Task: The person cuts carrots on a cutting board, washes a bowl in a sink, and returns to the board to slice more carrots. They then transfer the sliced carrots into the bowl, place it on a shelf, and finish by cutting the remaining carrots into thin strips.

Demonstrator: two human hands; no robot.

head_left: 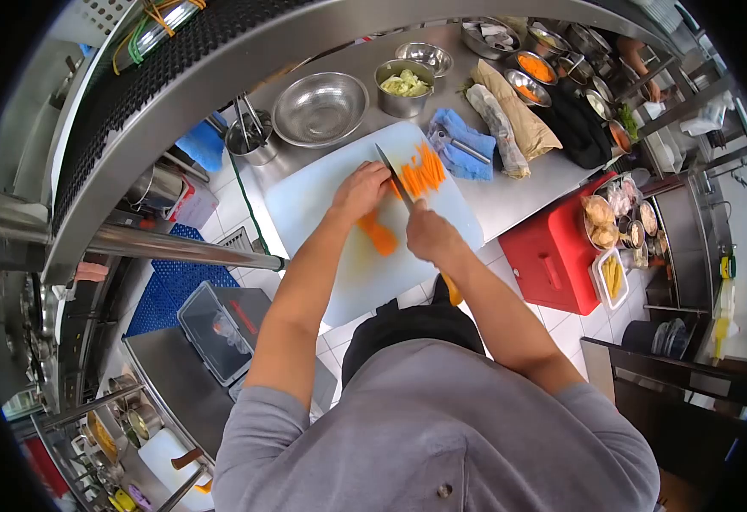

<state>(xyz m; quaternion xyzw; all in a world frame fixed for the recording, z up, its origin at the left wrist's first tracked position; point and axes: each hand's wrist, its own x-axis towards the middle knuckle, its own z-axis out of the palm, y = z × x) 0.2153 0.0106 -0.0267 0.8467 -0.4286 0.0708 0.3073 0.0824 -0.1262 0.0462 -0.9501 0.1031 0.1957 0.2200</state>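
Note:
My right hand [431,232] is wrapped round the handle of a kitchen knife [393,174], its blade pointing away from me over a white cutting board [305,200]. My left hand [362,192] is curled on the board, its fingers pressing an orange carrot close to the blade's left side; most of that piece is hidden. Nearer to me lies a larger carrot piece [379,237]. Cut carrot sticks [423,171] are spread to the right of the blade. Below my right wrist, an orange object [451,290] shows only in part.
Behind the board stand a perforated metal bowl [320,108], a pot of chopped pale green vegetable [404,87] and a utensil pot [250,141]. A blue cloth [461,147] and brown paper bag [519,107] lie right. A red box [553,256] stands below. Another person's hand shows far right.

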